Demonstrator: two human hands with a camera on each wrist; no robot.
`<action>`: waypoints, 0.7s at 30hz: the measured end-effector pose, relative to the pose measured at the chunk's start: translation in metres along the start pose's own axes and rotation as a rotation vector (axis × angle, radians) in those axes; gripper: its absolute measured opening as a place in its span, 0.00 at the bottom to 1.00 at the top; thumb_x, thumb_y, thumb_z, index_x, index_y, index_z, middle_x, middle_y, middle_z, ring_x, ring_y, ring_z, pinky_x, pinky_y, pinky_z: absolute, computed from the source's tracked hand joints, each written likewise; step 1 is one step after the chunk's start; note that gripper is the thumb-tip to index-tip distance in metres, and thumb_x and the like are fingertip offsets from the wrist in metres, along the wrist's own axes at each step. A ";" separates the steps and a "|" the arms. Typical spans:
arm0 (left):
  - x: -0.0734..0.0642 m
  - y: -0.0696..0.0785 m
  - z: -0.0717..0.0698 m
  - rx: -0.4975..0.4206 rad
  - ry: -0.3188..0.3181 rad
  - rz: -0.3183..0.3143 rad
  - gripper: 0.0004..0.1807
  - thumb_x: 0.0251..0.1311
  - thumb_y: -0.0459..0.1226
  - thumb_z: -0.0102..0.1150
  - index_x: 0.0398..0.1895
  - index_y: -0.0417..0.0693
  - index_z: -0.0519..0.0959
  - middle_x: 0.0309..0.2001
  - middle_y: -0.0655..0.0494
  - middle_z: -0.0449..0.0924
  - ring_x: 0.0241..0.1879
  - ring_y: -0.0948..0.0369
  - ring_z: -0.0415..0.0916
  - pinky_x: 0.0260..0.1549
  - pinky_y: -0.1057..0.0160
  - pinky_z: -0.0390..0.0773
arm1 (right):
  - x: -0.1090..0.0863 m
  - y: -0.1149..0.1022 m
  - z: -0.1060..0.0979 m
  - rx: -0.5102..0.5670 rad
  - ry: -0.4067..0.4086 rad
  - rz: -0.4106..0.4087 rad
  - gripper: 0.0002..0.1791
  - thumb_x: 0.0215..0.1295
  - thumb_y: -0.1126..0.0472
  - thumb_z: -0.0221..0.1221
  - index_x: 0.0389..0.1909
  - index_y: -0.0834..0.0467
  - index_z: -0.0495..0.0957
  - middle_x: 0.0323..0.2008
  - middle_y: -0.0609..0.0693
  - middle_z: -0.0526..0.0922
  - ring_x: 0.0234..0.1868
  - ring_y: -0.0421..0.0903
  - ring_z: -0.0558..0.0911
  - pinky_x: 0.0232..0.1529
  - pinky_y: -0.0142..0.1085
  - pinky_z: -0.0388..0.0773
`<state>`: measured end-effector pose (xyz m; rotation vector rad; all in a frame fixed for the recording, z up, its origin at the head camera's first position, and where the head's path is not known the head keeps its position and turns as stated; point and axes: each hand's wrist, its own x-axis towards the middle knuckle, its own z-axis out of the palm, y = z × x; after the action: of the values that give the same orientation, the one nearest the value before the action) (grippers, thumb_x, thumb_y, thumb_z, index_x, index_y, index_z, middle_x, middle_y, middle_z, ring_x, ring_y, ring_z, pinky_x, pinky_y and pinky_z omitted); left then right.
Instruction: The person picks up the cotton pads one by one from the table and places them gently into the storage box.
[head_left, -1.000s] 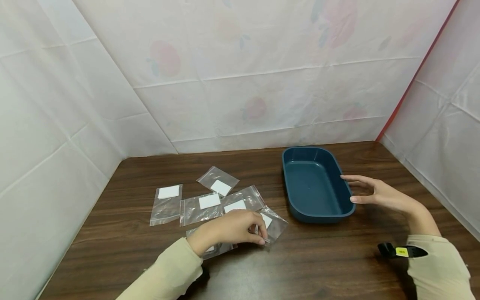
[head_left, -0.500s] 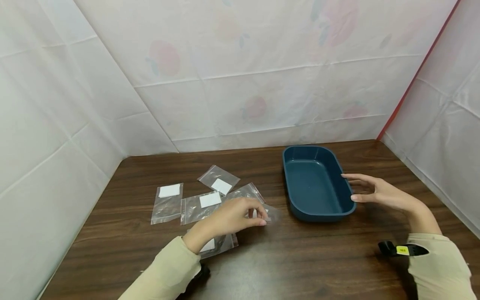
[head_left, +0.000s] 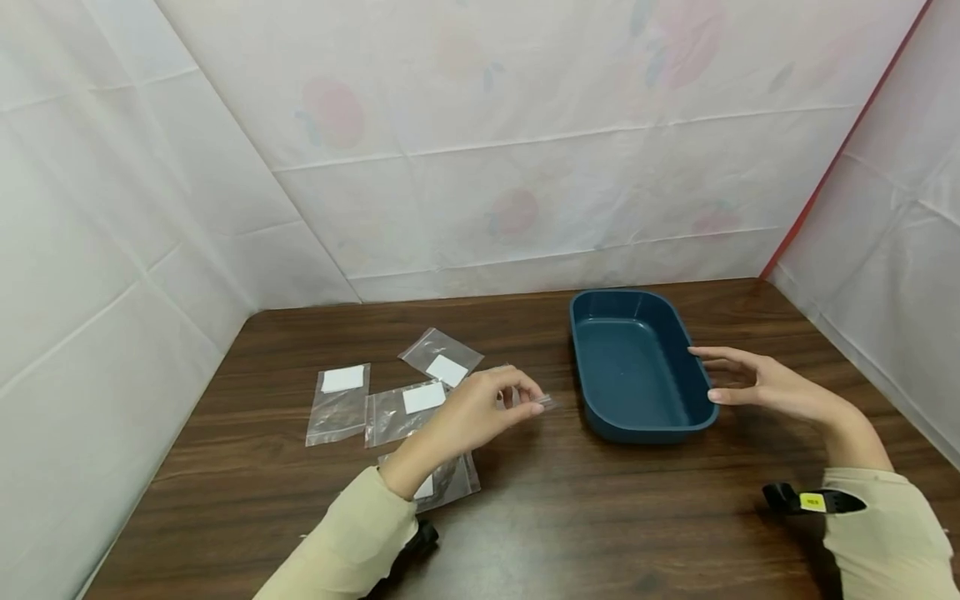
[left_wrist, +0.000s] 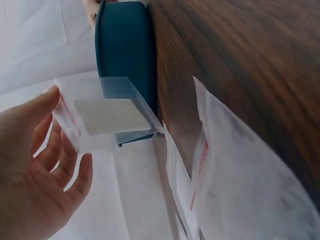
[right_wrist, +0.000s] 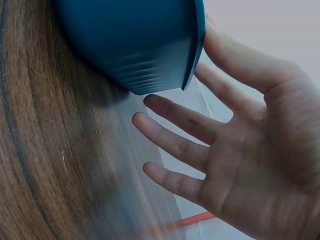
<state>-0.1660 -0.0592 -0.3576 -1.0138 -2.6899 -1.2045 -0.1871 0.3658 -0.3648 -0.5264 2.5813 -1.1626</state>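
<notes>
The table [head_left: 600, 517] has a dark brown wood-grain top, with a soft sheen toward the near side. Creased white rear sheeting [head_left: 465, 233] stands behind it, bearing faded pink fruit prints [head_left: 333, 112]. A white left panel [head_left: 112, 250] and white right panel [head_left: 892, 250] flank it. A red strip [head_left: 793, 227] marks the right rear join.
</notes>
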 end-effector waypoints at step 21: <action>0.022 0.009 -0.013 -0.120 0.250 -0.046 0.04 0.62 0.39 0.68 0.39 0.55 0.85 0.32 0.66 0.77 0.32 0.66 0.73 0.35 0.64 0.76 | -0.001 0.000 -0.001 0.011 0.003 0.007 0.36 0.69 0.58 0.62 0.74 0.59 0.59 0.68 0.68 0.65 0.63 0.67 0.69 0.49 0.53 0.74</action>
<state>-0.1809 -0.0517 -0.3369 -0.7572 -2.4876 -1.4110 -0.1865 0.3672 -0.3638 -0.5128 2.5761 -1.1753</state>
